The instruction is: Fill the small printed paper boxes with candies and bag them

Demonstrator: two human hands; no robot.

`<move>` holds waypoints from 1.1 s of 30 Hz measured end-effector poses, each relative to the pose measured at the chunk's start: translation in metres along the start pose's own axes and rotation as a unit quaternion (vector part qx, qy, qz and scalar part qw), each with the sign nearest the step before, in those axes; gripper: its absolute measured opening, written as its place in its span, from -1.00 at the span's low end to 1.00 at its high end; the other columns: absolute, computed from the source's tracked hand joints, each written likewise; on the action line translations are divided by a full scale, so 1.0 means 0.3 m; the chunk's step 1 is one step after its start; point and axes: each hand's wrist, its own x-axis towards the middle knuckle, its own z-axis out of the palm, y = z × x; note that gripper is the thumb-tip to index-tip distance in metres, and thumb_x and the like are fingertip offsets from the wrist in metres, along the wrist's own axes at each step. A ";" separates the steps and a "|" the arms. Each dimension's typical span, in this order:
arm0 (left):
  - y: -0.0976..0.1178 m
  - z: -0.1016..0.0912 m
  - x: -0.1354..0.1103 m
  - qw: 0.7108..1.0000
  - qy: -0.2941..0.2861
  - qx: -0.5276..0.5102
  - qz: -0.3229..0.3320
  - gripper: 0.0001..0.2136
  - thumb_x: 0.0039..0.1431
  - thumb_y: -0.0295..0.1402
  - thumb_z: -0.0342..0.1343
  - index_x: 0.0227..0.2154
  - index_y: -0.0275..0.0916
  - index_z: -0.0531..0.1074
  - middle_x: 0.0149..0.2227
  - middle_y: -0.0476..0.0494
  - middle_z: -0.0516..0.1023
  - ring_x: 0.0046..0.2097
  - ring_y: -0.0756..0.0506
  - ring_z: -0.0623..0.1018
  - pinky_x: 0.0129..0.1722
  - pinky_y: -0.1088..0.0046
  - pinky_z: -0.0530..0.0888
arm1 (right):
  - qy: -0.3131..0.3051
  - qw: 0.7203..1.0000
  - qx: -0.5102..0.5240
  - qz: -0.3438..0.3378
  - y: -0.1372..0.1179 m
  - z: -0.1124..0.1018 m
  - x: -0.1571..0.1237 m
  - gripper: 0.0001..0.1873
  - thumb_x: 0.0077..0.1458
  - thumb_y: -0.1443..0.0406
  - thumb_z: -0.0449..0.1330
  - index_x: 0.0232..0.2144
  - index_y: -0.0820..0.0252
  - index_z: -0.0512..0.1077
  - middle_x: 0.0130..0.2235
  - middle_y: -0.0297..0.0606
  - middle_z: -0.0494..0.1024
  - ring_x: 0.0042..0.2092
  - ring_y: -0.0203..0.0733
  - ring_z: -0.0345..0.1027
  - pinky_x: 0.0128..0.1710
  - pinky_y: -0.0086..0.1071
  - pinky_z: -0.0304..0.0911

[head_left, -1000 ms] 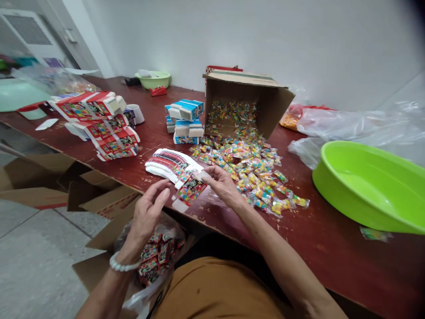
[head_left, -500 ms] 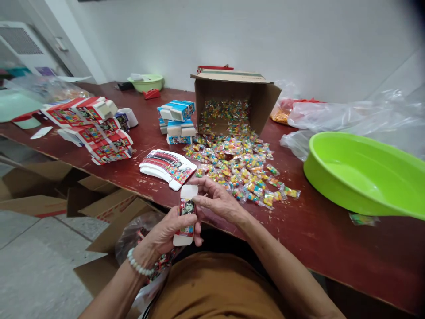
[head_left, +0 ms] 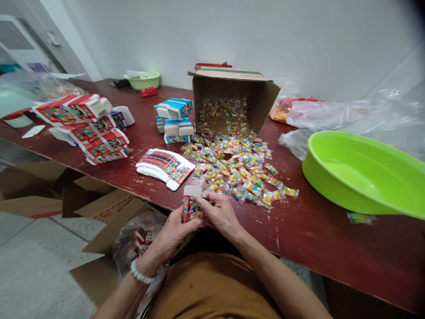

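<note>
Between both hands, above the table's near edge, is a small red printed candy box (head_left: pixel 191 208) with a white flap standing up at its top. My left hand (head_left: pixel 177 232) grips its lower left side, thumb across the front. On the right side, my right hand (head_left: pixel 221 215) holds it with the thumb near the upper edge. Just beyond lies a fanned stack of flat printed cartons (head_left: pixel 162 164). Small clear packets of coloured candy (head_left: pixel 235 164) spread over the table and spill from a cardboard box (head_left: pixel 264 104) lying on its side.
Bundled red cartons (head_left: pixel 89 128) are stacked at the left, and blue cartons (head_left: pixel 174 117) behind the flat stack. A large green basin (head_left: pixel 335 177) stands at the right. Below the table's front edge are open cardboard boxes (head_left: pixel 99 257) and a plastic bag of small boxes (head_left: pixel 142 239).
The candy box has turned; its lower flap no longer shows and only the top flap stands out. My right hand has come lower and closer, now gripping the box's right side.
</note>
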 end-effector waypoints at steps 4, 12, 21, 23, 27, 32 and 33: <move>-0.029 0.011 -0.007 0.999 0.021 -0.033 -0.023 -0.69 -0.16 -0.32 0.41 -0.33 -0.31 0.50 -0.44 -0.06 0.60 -0.44 -0.03 0.54 -0.41 0.46 0.51 | -0.027 0.997 -0.061 -0.028 -0.008 -0.007 -0.005 -0.75 0.14 0.19 0.12 -0.29 0.20 0.52 -0.45 -0.37 0.48 -0.46 -0.31 0.28 -0.45 -0.47 0.21; -0.054 0.011 0.002 0.998 0.059 -0.021 0.015 -0.58 -0.12 -0.27 0.40 -0.20 -0.29 0.42 -0.32 -0.10 0.62 -0.31 -0.05 0.59 -0.28 0.49 0.50 | 0.018 0.989 -0.111 -0.097 0.018 -0.003 -0.011 -0.65 0.11 0.34 0.10 -0.02 0.15 0.41 -0.22 -0.28 0.50 -0.22 -0.22 0.35 -0.21 -0.38 0.29; -0.027 0.030 -0.041 0.983 0.126 -0.009 0.136 -0.30 -0.04 -0.33 0.34 0.16 -0.11 0.16 -0.16 -0.11 0.60 -0.24 -0.05 0.60 -0.25 0.46 0.54 | 0.048 0.996 0.031 -0.071 0.046 0.020 -0.025 -0.65 0.03 0.24 0.23 -0.11 0.13 0.31 -0.33 -0.37 0.43 -0.33 -0.29 0.31 -0.30 -0.40 0.24; -0.023 0.024 -0.040 0.986 0.118 -0.012 0.119 -0.42 -0.05 -0.30 0.35 0.05 -0.17 0.29 -0.17 -0.13 0.60 -0.27 -0.04 0.60 -0.30 0.50 0.53 | 0.040 0.996 0.028 -0.079 0.049 0.012 -0.026 -0.76 0.05 0.21 0.23 -0.22 0.15 0.39 -0.36 -0.37 0.44 -0.35 -0.30 0.29 -0.30 -0.40 0.23; -0.013 0.010 -0.031 0.990 0.119 -0.009 0.081 -0.60 -0.03 -0.20 0.33 -0.16 -0.21 0.38 -0.36 -0.03 0.58 -0.43 0.01 0.54 -0.43 0.53 0.50 | 0.022 0.999 0.046 0.003 0.030 -0.020 -0.015 -0.74 -0.02 0.13 0.29 -0.48 0.20 0.42 -0.47 -0.37 0.43 -0.43 -0.32 0.25 -0.37 -0.41 0.21; -0.016 0.006 -0.022 0.987 0.119 0.026 0.103 -0.69 -0.01 -0.18 0.31 -0.29 -0.24 0.41 -0.37 -0.01 0.56 -0.40 0.01 0.53 -0.42 0.56 0.47 | -0.017 0.996 0.071 0.044 -0.010 -0.050 0.004 -0.64 -0.19 0.24 0.40 -0.29 0.19 0.44 -0.45 -0.43 0.45 -0.45 -0.34 0.28 -0.41 -0.44 0.23; -0.018 0.005 -0.020 0.986 0.121 0.026 0.112 -0.70 -0.02 -0.20 0.32 -0.30 -0.23 0.39 -0.37 0.00 0.57 -0.39 0.02 0.53 -0.40 0.58 0.46 | -0.031 0.998 0.040 0.026 -0.013 -0.053 0.006 -0.65 -0.17 0.25 0.39 -0.27 0.19 0.45 -0.45 -0.43 0.45 -0.44 -0.34 0.29 -0.41 -0.45 0.23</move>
